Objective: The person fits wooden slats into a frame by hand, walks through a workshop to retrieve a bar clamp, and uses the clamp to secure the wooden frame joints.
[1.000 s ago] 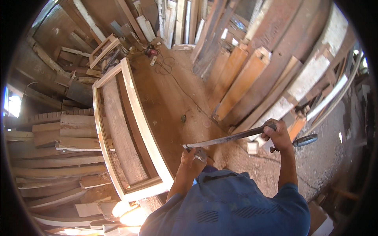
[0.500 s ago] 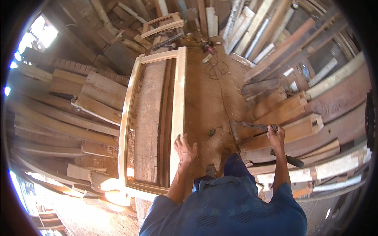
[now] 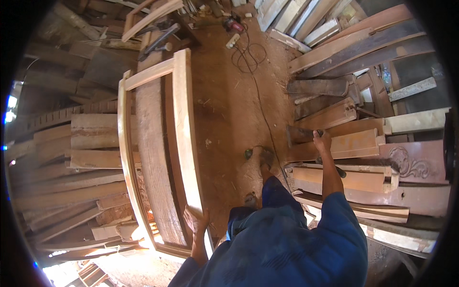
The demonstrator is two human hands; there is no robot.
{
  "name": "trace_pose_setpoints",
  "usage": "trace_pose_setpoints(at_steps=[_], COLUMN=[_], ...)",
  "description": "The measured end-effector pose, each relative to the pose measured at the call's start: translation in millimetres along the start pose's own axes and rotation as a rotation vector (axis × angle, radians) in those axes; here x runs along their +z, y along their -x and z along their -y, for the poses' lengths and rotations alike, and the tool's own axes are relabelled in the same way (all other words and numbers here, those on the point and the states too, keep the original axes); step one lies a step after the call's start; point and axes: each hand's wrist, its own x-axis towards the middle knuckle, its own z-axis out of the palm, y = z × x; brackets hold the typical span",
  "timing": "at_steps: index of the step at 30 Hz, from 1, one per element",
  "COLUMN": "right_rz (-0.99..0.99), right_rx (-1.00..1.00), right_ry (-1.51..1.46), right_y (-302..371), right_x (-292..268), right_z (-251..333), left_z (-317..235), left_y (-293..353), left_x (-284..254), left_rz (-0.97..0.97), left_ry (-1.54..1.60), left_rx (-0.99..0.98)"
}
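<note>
A pale wooden frame (image 3: 184, 124), long and rectangular, lies over a rough plank (image 3: 152, 138) on my left. My left hand (image 3: 195, 221) grips its right rail close to the near end, fingers toward the inner edge and thumb on the outer side. Away to the right, my right hand (image 3: 322, 139) is closed around a dark, long tool (image 3: 301, 134). A flat dark part of it points left from the fist, and a dark rounded handle end shows below near the wrist. The exact kind of tool is unclear.
A hammer (image 3: 160, 48) lies beyond the frame, near a smaller wooden frame (image 3: 153, 19). On the dusty floor are a red power tool (image 3: 233, 24) and its black cord (image 3: 258, 95). Stacked boards (image 3: 95, 160) line the left; more timber (image 3: 339, 146) lies at the right.
The view has shifted, so the frame appears farther left. My left hand has slid nearer along the rail and gone from spread fingers to a grip. The right hand still holds the tool.
</note>
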Motion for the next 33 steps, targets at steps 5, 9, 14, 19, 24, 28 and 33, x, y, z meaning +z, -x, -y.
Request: trace_pose_setpoints(at_steps=[5,9,14,19,24,28,33], right_rz=[0.12,0.074,0.155,0.066,0.09,0.155,0.436], right_rx=[0.063,0.007,0.097,-0.175,-0.403,-0.643,-0.476], right_ry=[-0.071,-0.046,0.204,0.549,0.505,0.377,0.332], right_y=[-69,-118,-157,-158,-154,-157,-76], right_x=[49,69,81,51,69,129,122], right_z=[-53,-93,-74,-179,-45,12,336], left_z=[15,16,28,45,46,-24,22], left_y=[2,2,15,-13,23,-129,-280], left_x=[15,13,21,21,9,-76,-81], left_rz=[0.13,0.221,0.406,0.709,0.42,1.081,0.138], left_ry=[-0.125,-0.023,-0.053,-0.023,-0.248,-0.097,0.426], left_rx=[-0.079,-0.12,-0.254,-0.423,-0.144,-0.309,-0.315])
